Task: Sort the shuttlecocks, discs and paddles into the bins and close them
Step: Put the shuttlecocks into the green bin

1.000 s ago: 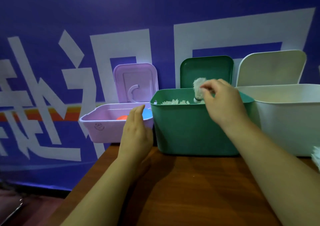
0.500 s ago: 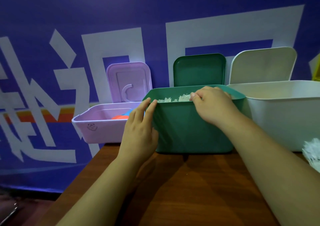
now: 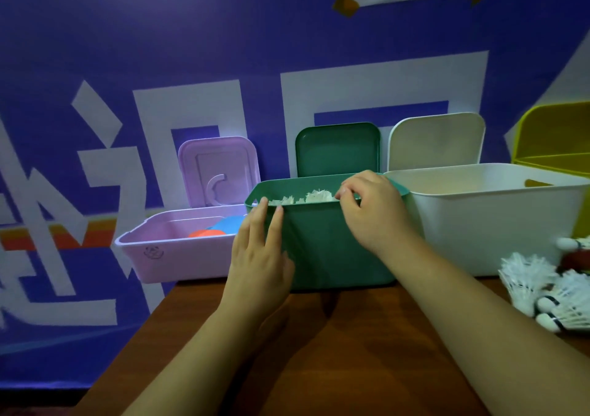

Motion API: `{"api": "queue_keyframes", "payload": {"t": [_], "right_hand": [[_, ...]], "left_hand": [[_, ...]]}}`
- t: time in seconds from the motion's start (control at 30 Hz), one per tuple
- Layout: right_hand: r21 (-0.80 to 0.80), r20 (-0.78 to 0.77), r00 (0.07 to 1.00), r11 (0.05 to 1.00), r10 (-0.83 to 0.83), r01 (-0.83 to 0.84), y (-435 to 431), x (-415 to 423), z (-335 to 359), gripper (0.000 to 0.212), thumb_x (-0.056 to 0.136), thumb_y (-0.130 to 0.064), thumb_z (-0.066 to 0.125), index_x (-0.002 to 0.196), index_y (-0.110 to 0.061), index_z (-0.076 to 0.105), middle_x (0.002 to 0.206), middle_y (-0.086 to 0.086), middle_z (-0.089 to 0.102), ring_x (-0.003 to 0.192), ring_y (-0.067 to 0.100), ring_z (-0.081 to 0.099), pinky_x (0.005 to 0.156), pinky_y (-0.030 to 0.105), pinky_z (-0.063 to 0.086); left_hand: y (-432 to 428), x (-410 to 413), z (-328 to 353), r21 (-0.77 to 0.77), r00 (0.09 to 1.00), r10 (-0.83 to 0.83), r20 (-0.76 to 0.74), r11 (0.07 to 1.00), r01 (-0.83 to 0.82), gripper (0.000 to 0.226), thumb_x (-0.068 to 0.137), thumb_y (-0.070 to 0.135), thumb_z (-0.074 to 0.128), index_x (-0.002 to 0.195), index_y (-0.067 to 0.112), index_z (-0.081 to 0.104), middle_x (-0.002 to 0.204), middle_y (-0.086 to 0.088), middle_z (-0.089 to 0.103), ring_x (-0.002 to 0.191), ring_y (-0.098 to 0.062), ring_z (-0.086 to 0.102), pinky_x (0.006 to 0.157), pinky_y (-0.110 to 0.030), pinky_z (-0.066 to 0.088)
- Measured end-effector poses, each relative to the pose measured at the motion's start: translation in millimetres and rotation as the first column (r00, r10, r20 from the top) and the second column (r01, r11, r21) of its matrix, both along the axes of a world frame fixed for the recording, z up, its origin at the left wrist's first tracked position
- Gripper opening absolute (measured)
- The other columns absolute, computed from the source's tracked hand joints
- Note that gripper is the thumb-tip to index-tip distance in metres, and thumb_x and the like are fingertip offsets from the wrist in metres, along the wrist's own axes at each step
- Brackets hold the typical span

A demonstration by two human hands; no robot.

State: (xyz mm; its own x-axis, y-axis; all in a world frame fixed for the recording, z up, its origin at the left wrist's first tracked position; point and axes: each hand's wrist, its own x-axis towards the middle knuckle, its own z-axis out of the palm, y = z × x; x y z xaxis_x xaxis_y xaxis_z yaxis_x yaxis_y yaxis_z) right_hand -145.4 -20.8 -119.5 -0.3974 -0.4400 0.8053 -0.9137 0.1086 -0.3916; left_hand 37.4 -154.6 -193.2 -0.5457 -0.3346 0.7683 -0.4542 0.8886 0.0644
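The open green bin [image 3: 319, 249] stands mid-table with white shuttlecocks [image 3: 300, 199] showing at its rim. My left hand [image 3: 258, 256] lies flat against its front left wall, straight fingers reaching the rim. Over the rim, the curled fingers of my right hand [image 3: 373, 214] pinch the feathers of a shuttlecock [image 3: 319, 195] just inside the bin. The open purple bin [image 3: 178, 256] on the left holds an orange disc [image 3: 206, 233] and a blue disc [image 3: 228, 224]. More loose shuttlecocks [image 3: 542, 288] lie on the table at the right edge.
An open white bin [image 3: 495, 217] stands right of the green one, and a yellow bin [image 3: 555, 137] sits behind it at the far right. All lids lean back against the blue wall. The brown table [image 3: 335, 351] ends at the left below the purple bin.
My right hand has lowered the shuttlecock from above the green bin down to its rim. My left hand moved right from the purple bin onto the green bin's front.
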Motion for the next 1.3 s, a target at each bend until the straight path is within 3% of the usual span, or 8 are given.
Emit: {"api": "queue_keyframes", "payload": {"t": [0.17, 0.3, 0.4, 0.63, 0.77, 0.9, 1.1, 1.3], "right_hand": [[0.02, -0.042, 0.999, 1.0, -0.013, 0.014, 63, 1, -14, 0.021, 0.1, -0.014, 0.056, 0.091, -0.016, 0.075, 0.097, -0.003, 0.067, 0.098, 0.015, 0.055, 0.087, 0.031, 0.045], [0.191, -0.004, 1.0, 0.981, -0.024, 0.024, 111, -15, -37, 0.02, 0.102, -0.021, 0.055, 0.094, -0.021, 0.074, 0.099, -0.009, 0.063, 0.098, 0.01, 0.052, 0.082, 0.024, 0.042], [0.286, -0.005, 0.997, 0.956, -0.072, 0.071, 141, -31, -51, 0.02, 0.101, -0.022, 0.056, 0.092, -0.02, 0.074, 0.096, -0.008, 0.061, 0.097, 0.013, 0.054, 0.081, 0.029, 0.042], [0.298, 0.118, 0.973, 0.942, -0.2, 0.157, 172, -43, -97, 0.025, 0.1, -0.02, 0.054, 0.081, -0.018, 0.069, 0.088, -0.005, 0.055, 0.088, 0.018, 0.056, 0.083, 0.043, 0.051], [0.277, 0.2, 0.951, 0.945, -0.235, 0.176, 179, -51, -99, 0.028, 0.103, -0.019, 0.05, 0.084, -0.013, 0.069, 0.09, -0.002, 0.055, 0.089, 0.02, 0.055, 0.082, 0.039, 0.048], [0.334, 0.271, 0.923, 0.926, -0.274, 0.177, 186, -60, -98, 0.032, 0.103, -0.025, 0.046, 0.09, -0.016, 0.074, 0.097, -0.001, 0.059, 0.095, 0.021, 0.058, 0.09, 0.041, 0.051], [0.361, 0.328, 0.902, 0.92, -0.28, 0.154, 189, -60, -95, 0.037, 0.102, -0.028, 0.043, 0.087, -0.015, 0.075, 0.097, 0.0, 0.061, 0.091, 0.022, 0.061, 0.089, 0.043, 0.055], [0.336, 0.345, 0.897, 0.929, -0.275, 0.155, 193, -62, -95, 0.035, 0.1, -0.026, 0.045, 0.086, -0.012, 0.074, 0.097, 0.002, 0.062, 0.088, 0.023, 0.061, 0.085, 0.044, 0.056]], "left_hand": [[22, -10, 9, -0.064, 0.986, -0.157, 0.058, 0.985, 0.161, 0.06, 0.089, 0.013, 0.065, 0.147, 0.007, 0.051, 0.154, -0.011, 0.047, 0.14, -0.03, 0.044, 0.118, -0.049, 0.039], [58, -32, 15, 0.025, 0.949, -0.293, 0.119, 0.956, 0.292, 0.043, 0.09, 0.015, 0.056, 0.132, 0.012, 0.059, 0.126, -0.003, 0.059, 0.117, -0.025, 0.053, 0.1, -0.044, 0.047], [92, -54, 19, 0.184, 0.909, -0.368, 0.193, 0.924, 0.335, 0.036, 0.096, 0.02, 0.052, 0.131, 0.021, 0.06, 0.124, 0.005, 0.061, 0.116, -0.015, 0.051, 0.101, -0.033, 0.046], [155, -121, 13, 0.498, 0.839, -0.386, 0.383, 0.851, 0.165, 0.028, 0.093, 0.025, 0.048, 0.113, 0.028, 0.068, 0.115, -0.002, 0.068, 0.102, -0.027, 0.066, 0.088, -0.045, 0.059], [174, -134, -25, 0.526, 0.864, -0.387, 0.322, 0.832, 0.177, 0.024, 0.095, 0.024, 0.047, 0.111, 0.026, 0.064, 0.113, 0.002, 0.063, 0.101, -0.024, 0.062, 0.09, -0.046, 0.057], [167, -136, -34, 0.569, 0.873, -0.41, 0.265, 0.797, 0.202, 0.024, 0.1, 0.023, 0.053, 0.118, 0.027, 0.068, 0.118, 0.007, 0.064, 0.109, -0.014, 0.061, 0.096, -0.032, 0.051], [158, -122, -34, 0.68, 0.87, -0.447, 0.206, 0.705, 0.201, 0.018, 0.101, 0.024, 0.061, 0.107, 0.036, 0.072, 0.109, 0.021, 0.067, 0.101, 0.0, 0.062, 0.084, -0.023, 0.047], [174, -124, -34, 0.622, 0.828, -0.495, 0.263, 0.743, 0.247, 0.017, 0.1, 0.024, 0.061, 0.106, 0.036, 0.071, 0.106, 0.02, 0.068, 0.101, -0.001, 0.061, 0.088, -0.028, 0.049]]}}
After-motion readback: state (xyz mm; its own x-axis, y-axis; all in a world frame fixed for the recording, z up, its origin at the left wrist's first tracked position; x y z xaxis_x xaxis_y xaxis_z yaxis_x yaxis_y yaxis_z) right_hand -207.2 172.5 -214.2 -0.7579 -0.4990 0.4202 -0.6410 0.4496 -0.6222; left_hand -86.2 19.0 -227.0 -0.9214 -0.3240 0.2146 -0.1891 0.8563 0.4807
